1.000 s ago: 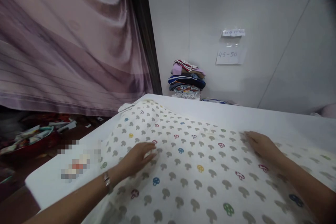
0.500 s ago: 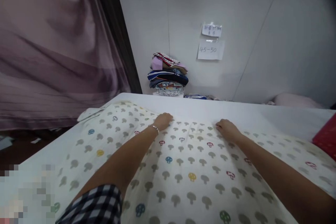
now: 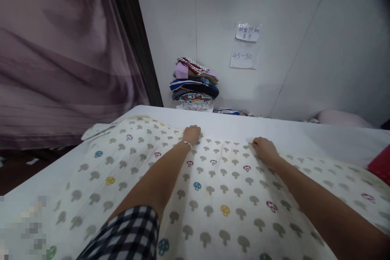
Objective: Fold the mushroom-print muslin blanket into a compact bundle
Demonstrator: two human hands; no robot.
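Both arms are stretched right out across the mushroom-print cloth (image 3: 219, 195), which lies spread over the white bench (image 3: 289, 132) and covers most of the near side. The left hand (image 3: 191, 134) is at the cloth's far hem, fingers curled under, grip closed on the edge of the fabric. There's a thin bracelet (image 3: 185, 143) on that wrist and a checked sleeve (image 3: 128, 233) low in the shot. The right hand (image 3: 264, 149) sits further along the same hem, well apart from the left, balled into a tight grip on the fabric too. Beyond the hands lies a strip of bare bench. At the wall behind it stands a stack of folded clothes (image 3: 195, 85), with paper notes (image 3: 244, 57) stuck up to its right. A purple curtain (image 3: 61, 61) hangs on the left.
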